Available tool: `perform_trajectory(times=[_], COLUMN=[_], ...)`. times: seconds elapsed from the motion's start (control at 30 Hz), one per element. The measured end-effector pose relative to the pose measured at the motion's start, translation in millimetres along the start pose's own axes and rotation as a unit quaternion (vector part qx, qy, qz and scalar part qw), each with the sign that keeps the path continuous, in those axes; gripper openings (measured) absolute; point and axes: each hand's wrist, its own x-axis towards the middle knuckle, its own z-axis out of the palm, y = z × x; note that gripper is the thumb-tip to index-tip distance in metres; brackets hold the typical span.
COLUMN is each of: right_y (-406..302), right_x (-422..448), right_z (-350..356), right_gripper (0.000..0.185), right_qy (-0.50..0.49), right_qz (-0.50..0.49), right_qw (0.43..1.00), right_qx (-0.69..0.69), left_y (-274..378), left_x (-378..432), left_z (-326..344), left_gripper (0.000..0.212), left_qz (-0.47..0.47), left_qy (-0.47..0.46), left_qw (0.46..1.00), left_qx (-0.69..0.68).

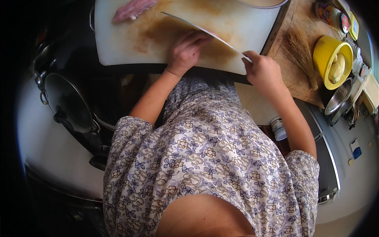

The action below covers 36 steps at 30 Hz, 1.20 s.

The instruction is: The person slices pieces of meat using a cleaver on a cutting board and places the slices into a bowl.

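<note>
My right hand (263, 66) grips the handle of a kitchen knife (201, 29). Its long thin blade, seen nearly edge-on, slants up and left over a white plastic cutting board (118, 49). Close against the near side of the blade, my left hand (185, 53) has its fingers curled down at the board. A bit of pink meat (210, 32) shows at those fingertips; the hand and blade hide most of it. Farther off, a larger piece of raw meat (134, 10) lies at the board's far left. Brown stains mark the board's middle.
A round bowl (263, 6) is cut off at the top edge. On the wooden tabletop (279, 44) to the right are a straw whisk (302, 53), a yellow plastic basket (319, 56), a jar (331, 17) and a steel bowl (339, 96). A glass lid (66, 100) stands at left.
</note>
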Motion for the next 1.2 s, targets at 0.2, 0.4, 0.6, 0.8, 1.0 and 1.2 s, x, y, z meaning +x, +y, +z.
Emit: perform_trajectory(times=[0.2,0.4,0.6,0.8,1.0,1.2], right_y=[31,16,16,16,31,15], right_x=[-26,-19,-39,-52,-65,-48], right_z=[6,0,3,15,14,6], right_gripper=[0.020,0.018,0.025,0.031,0.034,0.027], right_qy=[0.021,0.110,0.068,0.074,0.078,-0.004], right_qz=[0.023,0.031,-0.001,-0.012,-0.016,0.004], right_qw=[0.999,0.991,0.997,0.997,0.997,1.000], right_qx=[0.007,0.070,0.033,0.002,-0.002,-0.005], left_y=[4,-3,-3,-1,-3,-5], left_x=[6,1,-1,-5,-8,-7], left_z=[-4,0,-10,-14,-11,-12], left_gripper=[0.035,0.030,0.033,0.028,0.038,0.038], left_qz=[0.005,0.016,0.033,0.015,-0.004,0.000], left_qy=[0.015,0.015,-0.009,-0.019,-0.012,-0.020], left_qw=[1.000,1.000,0.999,1.000,1.000,1.000], left_qx=[-0.020,-0.016,0.013,0.001,-0.015,-0.009])
